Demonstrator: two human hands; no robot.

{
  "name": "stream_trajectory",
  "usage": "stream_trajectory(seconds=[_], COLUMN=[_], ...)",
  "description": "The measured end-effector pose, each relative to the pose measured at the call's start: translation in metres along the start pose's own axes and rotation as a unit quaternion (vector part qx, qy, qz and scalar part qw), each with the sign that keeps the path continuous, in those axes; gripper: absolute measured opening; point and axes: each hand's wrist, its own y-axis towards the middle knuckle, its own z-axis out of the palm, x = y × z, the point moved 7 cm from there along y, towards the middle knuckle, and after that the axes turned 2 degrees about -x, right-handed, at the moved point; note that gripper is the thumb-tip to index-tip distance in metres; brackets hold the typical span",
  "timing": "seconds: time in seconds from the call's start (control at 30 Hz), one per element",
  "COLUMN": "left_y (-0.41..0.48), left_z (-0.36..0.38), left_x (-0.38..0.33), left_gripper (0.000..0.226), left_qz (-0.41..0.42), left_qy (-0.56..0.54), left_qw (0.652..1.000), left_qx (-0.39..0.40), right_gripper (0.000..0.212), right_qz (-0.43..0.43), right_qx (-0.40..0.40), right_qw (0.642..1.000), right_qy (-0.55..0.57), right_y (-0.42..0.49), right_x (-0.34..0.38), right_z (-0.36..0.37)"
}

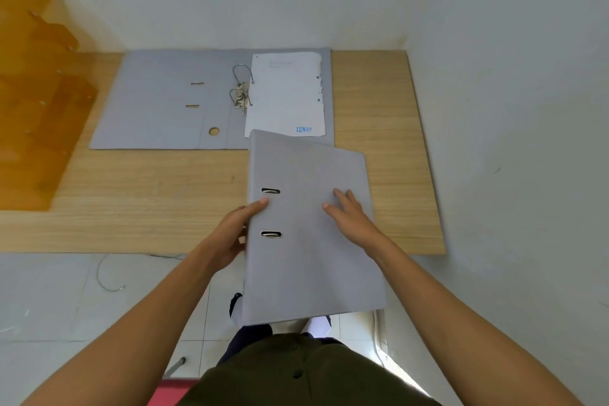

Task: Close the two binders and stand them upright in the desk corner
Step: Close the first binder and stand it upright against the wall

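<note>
Closed binder [309, 241] between both hands' fingers [342, 199]

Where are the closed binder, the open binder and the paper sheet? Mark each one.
closed binder [313, 257], head view, bare front cover
open binder [155, 102], head view, inside of left flap
paper sheet [285, 99], head view, middle of the page

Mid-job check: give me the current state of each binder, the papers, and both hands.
Near binder: closed, held, overhanging the desk's front edge.
Far binder: open flat on the desk.
Ring mechanism: standing up, rings empty.
Papers: loose on the far binder's right cover.
Left hand: gripping the near binder's spine edge.
Right hand: flat on its cover.
</note>
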Motion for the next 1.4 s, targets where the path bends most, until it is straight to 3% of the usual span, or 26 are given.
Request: stream_trajectory(seconds=[0.1, 0.23, 0.4, 0.5, 0.63, 0.77, 0.9, 1.0, 1.17, 1.3, 1.4], left_y=[-0.009, -0.026, -0.046, -0.055, -0.065, -0.068, -0.052, -0.036, -0.021, 0.009, 0.026], left_z=[0.030, 0.065, 0.099, 0.111, 0.129, 0.143, 0.151, 0.152, 0.157, 0.159, 0.165], left_x=[-0.014, -0.035, -0.075, -0.101, -0.139, -0.174, -0.187, -0.186, -0.189, -0.177, -0.171], left_gripper=[0.070, 0.067, 0.039, 0.042, 0.038, 0.062, 0.094, 0.115, 0.126, 0.135, 0.136], left_qz=[0.018, 0.004, 0.050, 0.090, 0.184, 0.315, 0.403, 0.402, 0.395, 0.314, 0.281], left_qy=[-0.097, -0.150, -0.081, -0.041, 0.014, 0.114, 0.189, 0.224, 0.257, 0.356, 0.370], left_qw=[0.990, 0.975, 0.975, 0.970, 0.949, 0.910, 0.874, 0.868, 0.855, 0.848, 0.851], left_qx=[0.103, 0.163, 0.201, 0.220, 0.254, 0.245, 0.196, 0.188, 0.219, 0.236, 0.246], right_gripper=[0.072, 0.074, 0.070, 0.077, 0.082, 0.090, 0.077, 0.068, 0.067, 0.059, 0.053], right_qz=[0.000, -0.018, -0.069, -0.110, -0.203, -0.300, -0.312, -0.284, -0.260, -0.237, -0.241], right_qx=[0.004, -0.034, -0.111, -0.127, -0.152, -0.231, -0.289, -0.299, -0.328, -0.343, -0.366], right_qw=[0.999, 0.998, 0.981, 0.964, 0.949, 0.911, 0.890, 0.893, 0.886, 0.888, 0.876], right_qy=[0.035, 0.041, 0.145, 0.208, 0.189, 0.166, 0.166, 0.183, 0.200, 0.195, 0.200], right_y=[-0.010, -0.027, -0.051, -0.066, -0.089, -0.107, -0.106, -0.096, -0.091, -0.086, -0.084], right_x=[0.017, 0.040, 0.066, 0.090, 0.132, 0.166, 0.159, 0.137, 0.120, 0.118, 0.115], right_z=[0.005, 0.009, -0.015, -0.036, -0.070, -0.103, -0.117, -0.114, -0.119, -0.120, -0.122])
